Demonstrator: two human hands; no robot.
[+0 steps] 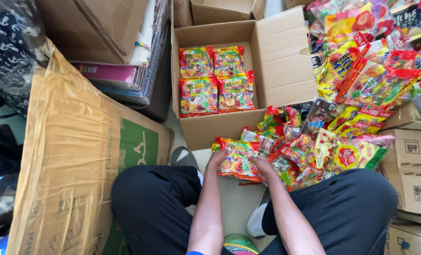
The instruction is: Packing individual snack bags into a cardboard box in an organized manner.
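1. Held low between the knees, on the floor: candy packet (237, 159), gripped at its edges by left hand (217, 159) and right hand (262, 166).
2. Just right: loose packet heap (314, 151).
3. Beyond: open cardboard box (276, 61), four packets inside.

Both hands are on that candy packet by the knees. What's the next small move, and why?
Probably lift the colourful candy packet, held by the left hand and right hand, into the open cardboard box: four matching packets already lie flat there.
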